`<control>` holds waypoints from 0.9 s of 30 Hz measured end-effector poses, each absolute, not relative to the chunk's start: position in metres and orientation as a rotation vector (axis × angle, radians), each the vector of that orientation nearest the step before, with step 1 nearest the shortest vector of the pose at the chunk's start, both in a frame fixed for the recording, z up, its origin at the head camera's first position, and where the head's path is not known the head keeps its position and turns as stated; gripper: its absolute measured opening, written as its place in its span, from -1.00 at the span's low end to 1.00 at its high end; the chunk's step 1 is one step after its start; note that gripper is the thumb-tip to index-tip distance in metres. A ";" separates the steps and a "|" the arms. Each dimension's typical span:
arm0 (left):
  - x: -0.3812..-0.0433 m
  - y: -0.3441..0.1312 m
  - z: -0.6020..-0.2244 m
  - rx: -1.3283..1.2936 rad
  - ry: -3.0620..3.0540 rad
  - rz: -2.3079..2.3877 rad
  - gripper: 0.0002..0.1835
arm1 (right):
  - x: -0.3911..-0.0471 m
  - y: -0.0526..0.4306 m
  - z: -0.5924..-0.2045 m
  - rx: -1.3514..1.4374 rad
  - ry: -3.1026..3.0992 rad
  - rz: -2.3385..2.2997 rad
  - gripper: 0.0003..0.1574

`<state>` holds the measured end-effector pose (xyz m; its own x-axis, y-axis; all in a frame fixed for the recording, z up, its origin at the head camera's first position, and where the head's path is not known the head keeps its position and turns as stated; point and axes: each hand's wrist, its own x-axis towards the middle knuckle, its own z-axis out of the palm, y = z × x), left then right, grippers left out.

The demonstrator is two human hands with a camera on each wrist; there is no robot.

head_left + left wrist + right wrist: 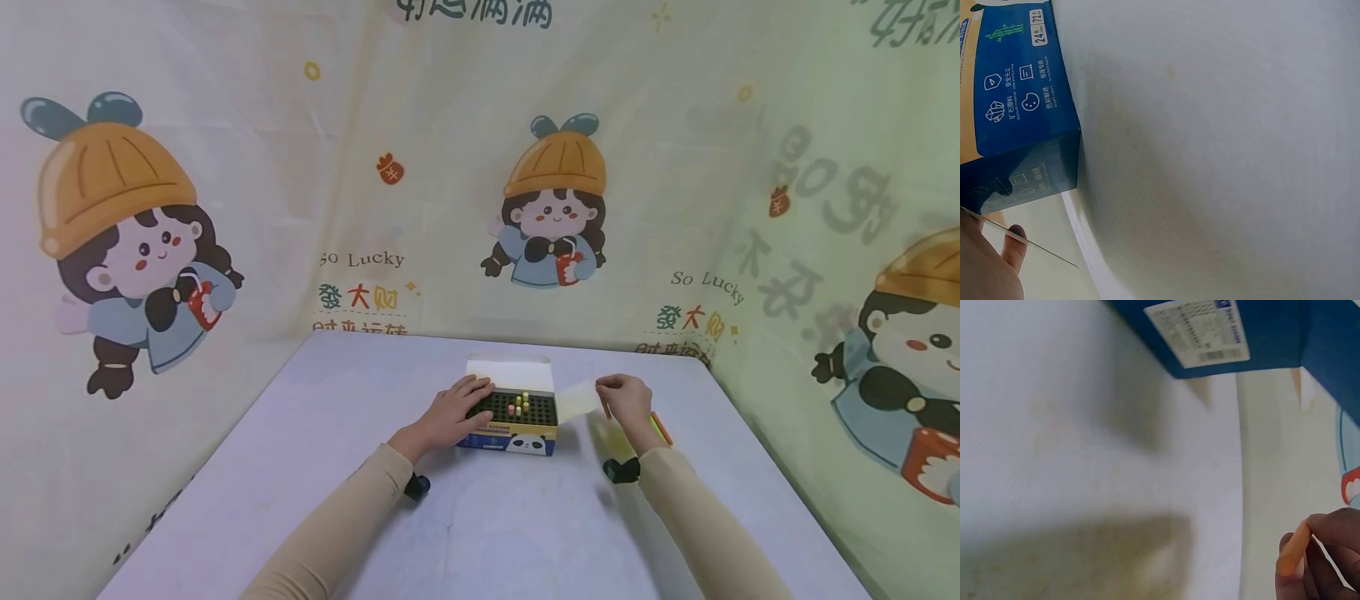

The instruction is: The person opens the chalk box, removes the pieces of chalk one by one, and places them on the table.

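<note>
A blue and yellow chalk box [517, 439] with a panda on its front stands on the table, its lid [510, 372] raised at the back. Inside is a black holder [542, 408] full of holes, where several yellow and pink chalk sticks [518, 406] stand upright. My left hand [450, 412] rests on the box's left end, fingers spread over the top. In the left wrist view, one fingertip [1015, 247] crosses the thin edge of a flap. To the right of the box, my right hand [628, 402] pinches an orange chalk stick [1294, 550] between thumb and fingers, above the table.
A pale side flap [576, 402] sticks out from the box toward my right hand. Yellow-green and orange sticks [662, 428] lie on the table just beyond that hand. A printed cloth [450, 192] hangs behind and beside the white table [480, 533].
</note>
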<state>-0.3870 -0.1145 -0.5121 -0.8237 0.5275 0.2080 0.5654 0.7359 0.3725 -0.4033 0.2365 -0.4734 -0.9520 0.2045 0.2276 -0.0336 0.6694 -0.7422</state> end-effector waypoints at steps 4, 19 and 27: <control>-0.387 -0.115 -0.513 -0.900 -2.846 -0.655 -0.28 | -0.405 0.242 -0.481 -0.151 -2.635 1.156 -0.72; -0.388 -0.114 -0.510 -0.904 -2.841 -0.678 -0.27 | -0.408 0.253 -0.487 -0.205 -2.808 1.138 -0.77; -0.388 -0.114 -0.511 -0.908 -2.853 -0.671 -0.28 | -0.405 0.256 -0.494 -0.158 -2.909 1.045 -0.75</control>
<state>-0.3876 -0.1143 -0.5112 -0.8223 0.5338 0.1973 0.5658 0.7294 0.3845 -0.4049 0.2559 -0.4938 -0.9937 0.1115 0.0096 0.0799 0.7670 -0.6366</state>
